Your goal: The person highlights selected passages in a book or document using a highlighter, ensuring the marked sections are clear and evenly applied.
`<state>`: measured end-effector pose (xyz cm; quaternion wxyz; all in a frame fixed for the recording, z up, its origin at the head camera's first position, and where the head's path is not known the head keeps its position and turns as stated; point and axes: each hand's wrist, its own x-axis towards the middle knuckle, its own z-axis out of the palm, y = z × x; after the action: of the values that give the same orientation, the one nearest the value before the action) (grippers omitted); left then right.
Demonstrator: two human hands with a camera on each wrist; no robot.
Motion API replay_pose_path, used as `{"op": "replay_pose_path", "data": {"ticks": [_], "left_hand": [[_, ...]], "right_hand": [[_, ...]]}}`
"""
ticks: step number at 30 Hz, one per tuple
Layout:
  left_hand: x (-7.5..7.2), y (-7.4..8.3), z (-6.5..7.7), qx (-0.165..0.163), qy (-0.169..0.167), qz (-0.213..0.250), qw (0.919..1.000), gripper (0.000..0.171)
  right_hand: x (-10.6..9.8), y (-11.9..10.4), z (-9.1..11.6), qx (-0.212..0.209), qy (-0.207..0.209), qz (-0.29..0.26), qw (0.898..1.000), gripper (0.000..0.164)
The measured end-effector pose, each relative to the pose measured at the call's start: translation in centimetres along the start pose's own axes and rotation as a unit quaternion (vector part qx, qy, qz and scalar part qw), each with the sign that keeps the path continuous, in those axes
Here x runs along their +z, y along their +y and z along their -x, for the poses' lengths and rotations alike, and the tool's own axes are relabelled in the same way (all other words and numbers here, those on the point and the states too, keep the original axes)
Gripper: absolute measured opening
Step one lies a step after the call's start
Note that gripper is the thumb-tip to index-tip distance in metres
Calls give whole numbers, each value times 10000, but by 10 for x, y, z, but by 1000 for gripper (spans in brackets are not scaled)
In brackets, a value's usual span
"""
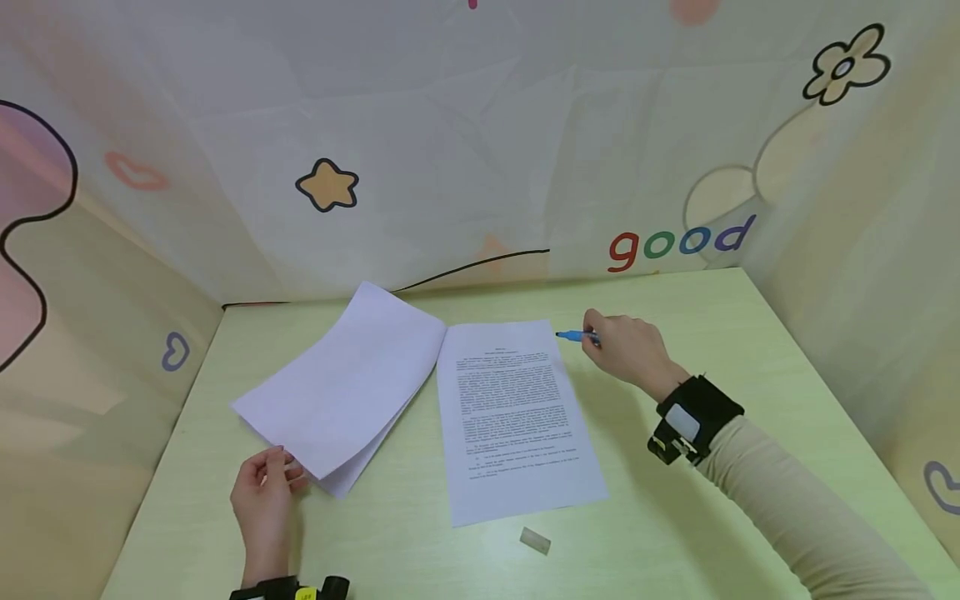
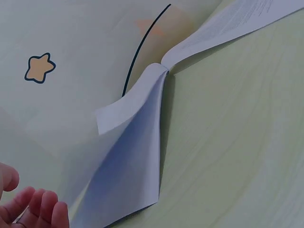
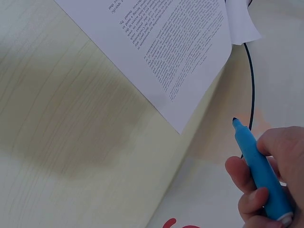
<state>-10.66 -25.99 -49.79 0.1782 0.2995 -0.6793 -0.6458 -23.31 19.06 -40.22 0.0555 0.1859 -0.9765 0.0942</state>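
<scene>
A stack of printed sheets [image 1: 517, 417] lies on the table, joined near its top left corner. Its upper sheets [image 1: 352, 375] are turned over to the left, blank side up, and bow off the tabletop in the left wrist view. My left hand [image 1: 266, 492] is at the lower left edge of these turned sheets, fingers loosely bent; the left wrist view shows thumb and fingers [image 2: 35, 209] apart with nothing between them. My right hand [image 1: 626, 346] grips an uncapped blue marker [image 3: 259, 166], its dark tip above the table just right of the printed page's top corner.
A small grey rectangular piece [image 1: 536, 541] lies on the table below the printed page; its kind is unclear. A patterned cloth [image 1: 450, 167] hangs behind the pale green table [image 1: 637, 517] and along both sides.
</scene>
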Motion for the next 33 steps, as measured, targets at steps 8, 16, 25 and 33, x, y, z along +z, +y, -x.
{"op": "replay_pose_path", "data": {"ticks": [8, 16, 25, 33], "left_hand": [[-12, -44, -39, 400, 241, -359, 9983, 27], [3, -19, -16, 712, -371, -857, 9931, 26], [32, -5, 7, 1687, -1211, -1631, 9645, 21], [62, 19, 34, 2651, -2164, -1926, 9197, 14]], "right_hand": [[0, 1, 0, -15, 24, 15, 10000, 11], [0, -1, 0, -71, 20, 14, 10000, 12], [2, -3, 1, -63, -54, -13, 10000, 12], [7, -6, 0, -102, -104, 11, 9999, 12]]}}
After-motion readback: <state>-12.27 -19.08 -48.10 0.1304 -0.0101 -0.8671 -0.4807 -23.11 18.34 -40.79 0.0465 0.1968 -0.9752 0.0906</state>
